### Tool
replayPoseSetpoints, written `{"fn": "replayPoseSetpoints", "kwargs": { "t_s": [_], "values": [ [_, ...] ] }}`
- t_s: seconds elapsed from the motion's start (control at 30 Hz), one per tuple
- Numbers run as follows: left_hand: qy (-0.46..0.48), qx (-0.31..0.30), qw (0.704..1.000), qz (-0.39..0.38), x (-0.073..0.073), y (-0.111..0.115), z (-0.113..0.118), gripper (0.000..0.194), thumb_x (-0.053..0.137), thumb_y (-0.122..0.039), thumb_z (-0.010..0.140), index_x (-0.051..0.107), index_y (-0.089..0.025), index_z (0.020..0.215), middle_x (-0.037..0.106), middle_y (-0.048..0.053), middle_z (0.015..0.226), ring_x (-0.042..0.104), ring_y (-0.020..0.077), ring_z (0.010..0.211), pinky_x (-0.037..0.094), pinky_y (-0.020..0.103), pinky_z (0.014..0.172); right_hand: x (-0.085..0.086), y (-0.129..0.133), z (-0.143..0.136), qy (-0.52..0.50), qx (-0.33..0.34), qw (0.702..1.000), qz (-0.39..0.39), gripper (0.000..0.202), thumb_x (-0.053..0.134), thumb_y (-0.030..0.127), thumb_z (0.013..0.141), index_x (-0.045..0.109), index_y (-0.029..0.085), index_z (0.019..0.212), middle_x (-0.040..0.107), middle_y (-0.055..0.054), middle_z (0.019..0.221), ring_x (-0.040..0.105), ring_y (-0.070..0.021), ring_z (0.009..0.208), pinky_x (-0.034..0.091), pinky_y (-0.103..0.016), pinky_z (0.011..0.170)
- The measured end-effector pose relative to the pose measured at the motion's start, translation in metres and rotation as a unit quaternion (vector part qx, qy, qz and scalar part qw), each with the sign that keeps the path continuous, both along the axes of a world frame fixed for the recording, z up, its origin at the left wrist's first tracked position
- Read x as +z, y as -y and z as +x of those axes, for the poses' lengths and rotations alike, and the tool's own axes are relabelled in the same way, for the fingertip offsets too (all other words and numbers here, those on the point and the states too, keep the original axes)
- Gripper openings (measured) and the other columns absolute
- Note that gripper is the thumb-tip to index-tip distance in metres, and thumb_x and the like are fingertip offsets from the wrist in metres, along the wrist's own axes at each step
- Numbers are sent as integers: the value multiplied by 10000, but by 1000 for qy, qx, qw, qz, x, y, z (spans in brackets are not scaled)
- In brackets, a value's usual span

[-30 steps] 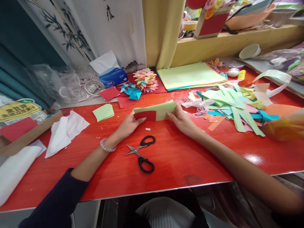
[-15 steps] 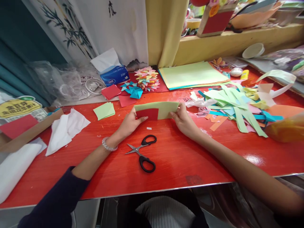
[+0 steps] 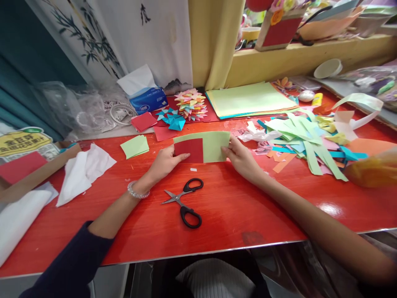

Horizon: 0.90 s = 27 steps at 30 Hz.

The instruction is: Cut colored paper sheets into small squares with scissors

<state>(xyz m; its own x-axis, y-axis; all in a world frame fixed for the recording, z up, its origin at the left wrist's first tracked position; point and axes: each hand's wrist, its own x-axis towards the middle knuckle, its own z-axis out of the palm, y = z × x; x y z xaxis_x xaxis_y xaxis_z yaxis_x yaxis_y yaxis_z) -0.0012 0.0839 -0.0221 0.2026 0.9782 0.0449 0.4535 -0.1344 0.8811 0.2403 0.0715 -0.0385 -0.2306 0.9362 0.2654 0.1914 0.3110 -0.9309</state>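
A light green paper strip (image 3: 214, 147) is held up between my two hands, with a red paper square (image 3: 194, 150) lying over its left half. My left hand (image 3: 166, 162) pinches the left end of both papers, thumb in front. My right hand (image 3: 240, 156) grips the green strip's right end, clear of the red square. Below them, black-handled scissors (image 3: 177, 198) lie with blades spread on the red table (image 3: 238, 211). A small white scrap (image 3: 193, 169) sits between the scissors and the papers.
Green squares (image 3: 135, 147), red squares (image 3: 144, 121), a blue tissue pack (image 3: 148, 100) and a folded-paper piece (image 3: 190, 105) stand left and behind. Large green sheets (image 3: 248, 99) lie at the back. Cut strips (image 3: 297, 134) are heaped right. White tissue (image 3: 83, 171) lies left.
The held papers are tilted a little more to face the camera, so more of the green strip and red square shows. Both hands keep their hold.
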Motion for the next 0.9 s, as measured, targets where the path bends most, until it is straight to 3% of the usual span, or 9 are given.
{"fn": "replayPoseSetpoints", "kwargs": {
  "t_s": [0.13,0.27,0.4,0.67,0.9],
  "values": [
    [35,41,996,-71,12,5,1,357,764,-433,601,531,-162,596,499,-42,497,382,66,429,258,213,393,16,2,4,-110,30,989,-96,287,534,341,850,534,230,1115,651,-44,995,634,-173,820,546,-323,679],
    [144,37,981,-126,23,13,6,306,763,-379,618,595,-152,736,613,-4,670,378,38,435,201,189,370,31,4,6,-169,62,963,-201,374,663,326,762,561,205,1101,658,-61,966,661,-158,666,559,-274,529],
    [184,39,975,-121,30,21,13,300,747,-362,646,609,-148,804,597,-12,668,286,13,402,152,186,356,33,10,0,-209,100,933,-274,296,707,331,721,593,156,930,661,-44,696,655,-161,547,530,-244,462],
    [195,42,974,-107,41,38,24,270,720,-345,684,609,-157,843,497,-38,607,246,14,408,163,175,343,31,30,-23,-243,165,916,-275,225,683,341,744,677,122,793,705,-81,770,671,-142,649,561,-239,624],
    [164,45,980,-106,41,45,28,318,712,-386,690,470,-181,677,405,-78,471,288,21,342,187,177,315,32,39,-31,-194,109,946,-234,213,652,339,777,669,132,730,701,-74,735,660,-152,575,558,-294,586]
  ]
}}
